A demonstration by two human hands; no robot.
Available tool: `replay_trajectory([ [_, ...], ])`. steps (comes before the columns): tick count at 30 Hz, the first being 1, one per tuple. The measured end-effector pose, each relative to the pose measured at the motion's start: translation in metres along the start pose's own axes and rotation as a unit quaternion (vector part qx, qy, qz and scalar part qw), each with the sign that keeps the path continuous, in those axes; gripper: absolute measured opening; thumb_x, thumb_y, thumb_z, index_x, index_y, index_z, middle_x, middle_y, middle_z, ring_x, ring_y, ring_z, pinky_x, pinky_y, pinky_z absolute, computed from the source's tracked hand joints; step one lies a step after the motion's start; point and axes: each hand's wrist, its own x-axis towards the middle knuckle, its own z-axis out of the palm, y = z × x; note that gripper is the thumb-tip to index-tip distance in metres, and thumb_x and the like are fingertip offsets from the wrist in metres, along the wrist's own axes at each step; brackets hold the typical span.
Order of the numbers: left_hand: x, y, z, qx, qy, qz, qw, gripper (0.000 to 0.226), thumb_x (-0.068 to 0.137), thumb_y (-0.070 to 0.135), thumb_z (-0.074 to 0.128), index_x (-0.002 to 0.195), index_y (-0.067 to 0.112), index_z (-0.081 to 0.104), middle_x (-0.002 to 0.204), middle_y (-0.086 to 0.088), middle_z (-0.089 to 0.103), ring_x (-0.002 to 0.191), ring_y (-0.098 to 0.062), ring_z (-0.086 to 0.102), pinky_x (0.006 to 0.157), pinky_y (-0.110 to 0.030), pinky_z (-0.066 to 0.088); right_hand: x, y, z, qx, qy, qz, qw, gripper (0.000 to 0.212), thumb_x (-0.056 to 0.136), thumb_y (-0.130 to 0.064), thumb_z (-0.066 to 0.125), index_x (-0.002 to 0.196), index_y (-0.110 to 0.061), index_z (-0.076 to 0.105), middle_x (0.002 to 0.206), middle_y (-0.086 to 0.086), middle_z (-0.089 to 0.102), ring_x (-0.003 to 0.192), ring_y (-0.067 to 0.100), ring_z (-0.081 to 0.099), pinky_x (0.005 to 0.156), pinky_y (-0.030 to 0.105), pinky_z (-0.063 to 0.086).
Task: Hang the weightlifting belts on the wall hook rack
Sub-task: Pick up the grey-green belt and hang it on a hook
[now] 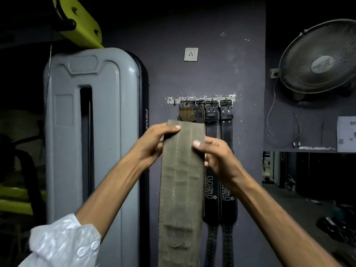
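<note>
A wide olive-green weightlifting belt [181,189] hangs straight down in front of me. My left hand [154,143] grips its upper left edge, thumb across the top. My right hand [213,155] pinches its right edge a little lower. On the dark wall behind is a metal hook rack [200,100]. Two black belts [219,170] with white lettering hang by their buckles from its right hooks. A brown belt [186,114] and another dark one hang left of them, mostly hidden behind the green belt. The rack's leftmost hook [174,102] carries nothing.
A tall grey machine shroud [90,132] stands close on the left, with a yellow-green frame part [79,20] above it. A wall socket [191,54] sits above the rack. A wall fan [319,60] and a loose cable are at the right, over a cluttered floor.
</note>
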Motion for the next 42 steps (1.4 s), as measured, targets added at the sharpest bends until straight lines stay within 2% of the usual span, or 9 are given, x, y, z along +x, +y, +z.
replay_trajectory([
  [2, -0.002, -0.001, 0.007, 0.040, -0.035, 0.047, 0.997, 0.029, 0.076, 0.011, 0.066, 0.105, 0.009, 0.070, 0.098, -0.010, 0.071, 0.091, -0.023, 0.065, 0.090, -0.038, 0.050, 0.003, -0.008, -0.014, 0.033, 0.023, 0.099, 0.994, 0.067, 0.070, -0.065, 0.073, 0.105, -0.007, 0.067, 0.082, 0.009, 0.064, 0.070, 0.021, 0.055, 0.064, 0.031, 0.045],
  [5, -0.009, -0.009, 0.012, 0.078, -0.069, 0.070, 0.992, 0.037, 0.072, 0.005, 0.064, 0.109, 0.009, 0.066, 0.102, -0.011, 0.070, 0.096, -0.022, 0.066, 0.087, -0.034, 0.052, 0.016, -0.018, -0.027, 0.125, 0.046, 0.137, 0.982, 0.084, 0.074, -0.063, 0.073, 0.117, 0.009, 0.069, 0.104, 0.018, 0.068, 0.096, 0.030, 0.059, 0.104, 0.044, 0.047],
  [10, -0.008, -0.030, -0.003, 0.035, -0.025, -0.018, 0.999, 0.048, 0.077, 0.018, 0.066, 0.123, 0.005, 0.063, 0.126, -0.019, 0.066, 0.113, -0.028, 0.061, 0.106, -0.043, 0.044, 0.036, -0.010, -0.013, 0.109, 0.082, 0.085, 0.987, 0.014, 0.094, -0.002, 0.054, 0.087, -0.006, 0.065, 0.068, 0.002, 0.066, 0.046, 0.003, 0.060, 0.041, 0.012, 0.043],
  [14, 0.014, -0.038, -0.018, -0.022, 0.016, -0.108, 0.994, 0.054, 0.078, 0.051, 0.074, 0.119, 0.020, 0.058, 0.116, -0.016, 0.052, 0.105, -0.030, 0.051, 0.108, -0.042, 0.039, 0.028, 0.015, -0.017, 0.035, 0.065, -0.029, 0.997, 0.020, 0.094, 0.004, 0.057, 0.100, -0.011, 0.069, 0.088, 0.000, 0.076, 0.079, 0.011, 0.070, 0.066, 0.019, 0.054],
  [19, 0.039, -0.049, 0.000, 0.008, 0.072, -0.078, 0.994, 0.048, 0.085, 0.038, 0.072, 0.115, 0.001, 0.071, 0.116, -0.021, 0.070, 0.099, -0.029, 0.064, 0.103, -0.044, 0.047, 0.015, 0.033, -0.044, 0.006, 0.025, -0.115, 0.993, 0.025, 0.088, 0.000, 0.062, 0.112, -0.006, 0.064, 0.099, 0.005, 0.076, 0.090, 0.014, 0.070, 0.074, 0.023, 0.056],
  [24, 0.048, -0.067, 0.017, 0.116, 0.092, 0.054, 0.987, 0.022, 0.092, 0.015, 0.065, 0.110, 0.004, 0.069, 0.094, -0.002, 0.075, 0.083, -0.008, 0.068, 0.067, -0.015, 0.053, 0.027, 0.042, -0.071, 0.062, 0.043, 0.069, 0.995, 0.028, 0.084, -0.043, 0.066, 0.095, -0.017, 0.072, 0.082, 0.005, 0.070, 0.066, 0.014, 0.064, 0.064, 0.027, 0.049],
  [29, 0.063, -0.095, 0.002, 0.166, 0.061, 0.093, 0.980, 0.018, 0.094, 0.010, 0.062, 0.112, 0.010, 0.065, 0.106, -0.004, 0.074, 0.095, -0.008, 0.069, 0.078, -0.020, 0.056, 0.082, 0.054, -0.086, 0.142, 0.056, 0.195, 0.969, 0.043, 0.092, -0.051, 0.061, 0.106, -0.010, 0.064, 0.070, 0.003, 0.067, 0.054, 0.011, 0.069, 0.053, 0.021, 0.055],
  [37, 0.152, -0.156, -0.080, 0.150, 0.057, 0.006, 0.987, 0.034, 0.083, 0.020, 0.074, 0.115, 0.011, 0.065, 0.090, -0.001, 0.077, 0.076, -0.011, 0.073, 0.065, -0.020, 0.054, 0.186, 0.130, -0.084, 0.022, 0.171, 0.067, 0.983, 0.020, 0.097, -0.018, 0.063, 0.088, -0.004, 0.073, 0.070, 0.005, 0.073, 0.051, 0.007, 0.066, 0.045, 0.015, 0.048],
  [42, 0.242, -0.171, -0.125, 0.140, 0.094, 0.007, 0.986, 0.062, 0.074, 0.051, 0.078, 0.121, 0.012, 0.064, 0.102, -0.004, 0.077, 0.089, -0.017, 0.075, 0.069, -0.029, 0.057, 0.261, 0.185, -0.090, -0.053, 0.201, 0.012, 0.978, 0.034, 0.101, -0.026, 0.060, 0.093, 0.003, 0.075, 0.099, 0.026, 0.075, 0.081, 0.023, 0.068, 0.077, 0.034, 0.052],
])
